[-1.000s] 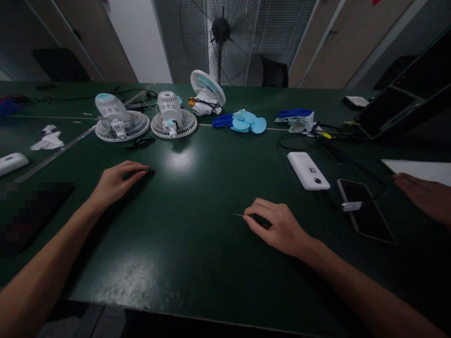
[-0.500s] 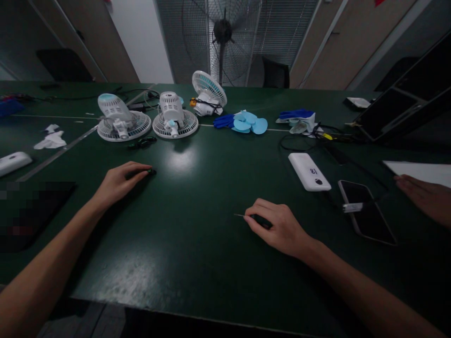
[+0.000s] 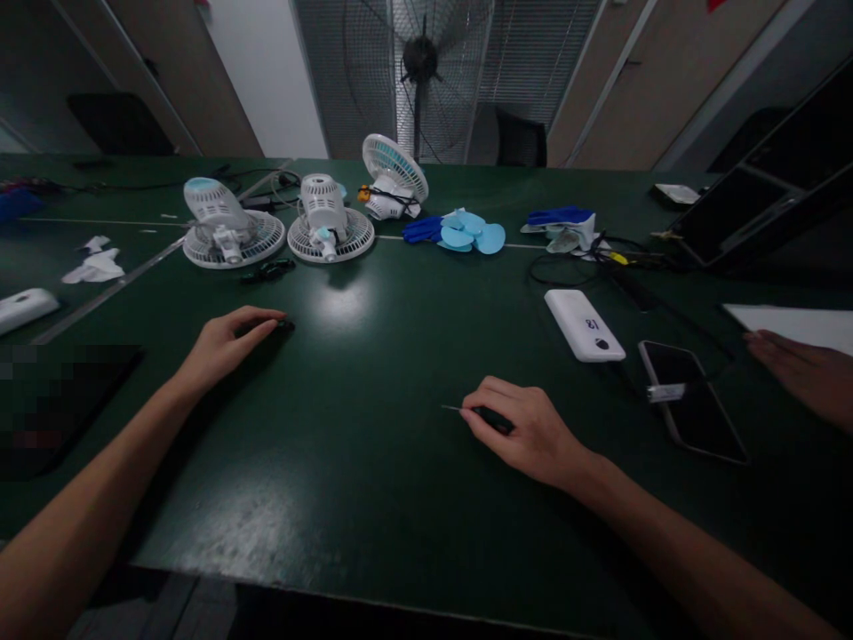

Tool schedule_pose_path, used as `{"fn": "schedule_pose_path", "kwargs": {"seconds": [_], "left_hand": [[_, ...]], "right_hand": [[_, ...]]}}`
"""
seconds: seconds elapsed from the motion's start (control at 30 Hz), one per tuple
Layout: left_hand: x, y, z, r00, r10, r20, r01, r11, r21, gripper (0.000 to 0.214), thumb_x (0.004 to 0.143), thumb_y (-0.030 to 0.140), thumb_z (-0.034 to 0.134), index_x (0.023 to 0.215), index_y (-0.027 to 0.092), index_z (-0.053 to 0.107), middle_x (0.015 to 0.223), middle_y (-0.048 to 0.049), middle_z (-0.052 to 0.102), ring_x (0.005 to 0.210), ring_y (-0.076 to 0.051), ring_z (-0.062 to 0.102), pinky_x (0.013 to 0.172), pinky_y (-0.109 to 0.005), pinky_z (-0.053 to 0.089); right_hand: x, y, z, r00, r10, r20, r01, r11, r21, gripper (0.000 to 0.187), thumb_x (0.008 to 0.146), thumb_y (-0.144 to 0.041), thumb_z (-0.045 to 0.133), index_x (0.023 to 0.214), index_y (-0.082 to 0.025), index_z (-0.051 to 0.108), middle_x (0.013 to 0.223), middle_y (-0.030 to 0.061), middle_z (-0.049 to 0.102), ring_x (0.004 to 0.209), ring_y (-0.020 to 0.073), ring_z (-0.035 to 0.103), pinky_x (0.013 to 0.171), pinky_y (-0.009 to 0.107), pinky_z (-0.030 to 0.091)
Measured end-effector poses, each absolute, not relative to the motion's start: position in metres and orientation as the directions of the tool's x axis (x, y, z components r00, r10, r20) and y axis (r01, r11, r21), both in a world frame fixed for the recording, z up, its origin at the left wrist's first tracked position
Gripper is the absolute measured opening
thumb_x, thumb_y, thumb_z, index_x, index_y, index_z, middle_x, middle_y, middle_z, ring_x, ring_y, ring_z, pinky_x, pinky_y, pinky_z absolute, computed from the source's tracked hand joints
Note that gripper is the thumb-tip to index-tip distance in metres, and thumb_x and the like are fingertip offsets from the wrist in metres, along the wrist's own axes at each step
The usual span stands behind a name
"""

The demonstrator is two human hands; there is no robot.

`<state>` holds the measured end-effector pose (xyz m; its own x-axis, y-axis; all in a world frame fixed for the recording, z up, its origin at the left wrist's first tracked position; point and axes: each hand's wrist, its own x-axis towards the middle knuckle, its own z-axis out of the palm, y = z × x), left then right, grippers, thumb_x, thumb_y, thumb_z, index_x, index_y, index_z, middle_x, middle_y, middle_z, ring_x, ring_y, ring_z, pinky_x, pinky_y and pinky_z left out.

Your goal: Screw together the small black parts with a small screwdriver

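My left hand (image 3: 223,345) rests on the dark green table (image 3: 373,498) with its fingers curled over a small dark object (image 3: 283,325) that I cannot make out. My right hand (image 3: 526,431) lies near the table's middle, closed round the black handle of a thin screwdriver (image 3: 466,412) whose metal tip points left. At the far side stand two small white fans (image 3: 230,233) (image 3: 329,227) lying face down, and a third white fan (image 3: 393,182) stands tilted behind them. Loose blue fan blades (image 3: 470,233) lie to their right.
A white power bank (image 3: 584,324) and a black phone (image 3: 693,400) lie to the right. Another person's hand (image 3: 803,373) rests at the right edge by white paper (image 3: 793,322). Blue gloves and cables (image 3: 566,227) sit at the back; a big floor fan (image 3: 418,71) stands beyond.
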<state>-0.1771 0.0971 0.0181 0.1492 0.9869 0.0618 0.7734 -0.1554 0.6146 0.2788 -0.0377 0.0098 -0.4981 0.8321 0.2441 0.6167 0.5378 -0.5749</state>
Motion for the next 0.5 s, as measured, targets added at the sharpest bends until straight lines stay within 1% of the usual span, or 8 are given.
{"fn": "schedule_pose_path", "kwargs": {"seconds": [0.13,0.23,0.3,0.4,0.5], "left_hand": [[-0.173,0.099,0.020,0.063,0.998,-0.022,0.715,-0.030,0.699,0.058,0.088,0.059,0.065,0.129,0.018,0.068,0.129,-0.0071,0.070,0.118,-0.028,0.062,0.108,-0.039,0.044],[-0.170,0.099,0.021,0.034,0.998,-0.052,0.678,0.015,0.735,0.062,0.085,0.060,0.066,0.130,0.016,0.066,0.129,-0.0093,0.070,0.118,-0.030,0.062,0.108,-0.041,0.044],[-0.168,0.098,0.021,0.028,0.998,-0.049,0.690,0.016,0.724,0.061,0.086,0.059,0.064,0.130,0.016,0.066,0.130,-0.0091,0.070,0.118,-0.030,0.062,0.108,-0.041,0.044],[-0.166,0.096,0.021,0.039,0.999,-0.015,0.740,-0.019,0.673,0.059,0.089,0.061,0.059,0.129,0.018,0.067,0.131,-0.0081,0.069,0.119,-0.029,0.061,0.108,-0.041,0.044],[-0.165,0.095,0.023,0.078,0.997,0.015,0.775,-0.070,0.629,0.063,0.086,0.065,0.061,0.128,0.018,0.067,0.128,-0.0088,0.069,0.116,-0.028,0.063,0.104,-0.039,0.048]], "right_hand": [[0.279,-0.038,0.009,-0.502,0.831,0.240,0.606,0.536,-0.588,0.016,0.103,-0.025,0.058,0.107,-0.018,0.071,0.096,0.0042,0.068,0.077,0.0143,0.063,0.066,0.028,0.049],[0.279,-0.038,0.010,-0.502,0.830,0.245,0.602,0.538,-0.589,0.017,0.103,-0.026,0.057,0.106,-0.018,0.071,0.096,0.0047,0.068,0.076,0.0143,0.063,0.066,0.027,0.049],[0.279,-0.038,0.010,-0.499,0.829,0.251,0.605,0.541,-0.585,0.017,0.103,-0.026,0.057,0.105,-0.018,0.071,0.095,0.0046,0.068,0.076,0.0144,0.063,0.065,0.027,0.049],[0.278,-0.038,0.010,-0.497,0.830,0.254,0.607,0.542,-0.581,0.017,0.103,-0.027,0.057,0.105,-0.018,0.071,0.094,0.0047,0.068,0.076,0.0143,0.063,0.064,0.026,0.049],[0.278,-0.038,0.010,-0.502,0.828,0.250,0.599,0.541,-0.590,0.018,0.104,-0.027,0.056,0.105,-0.018,0.071,0.094,0.0051,0.069,0.075,0.0142,0.063,0.064,0.026,0.049]]}}
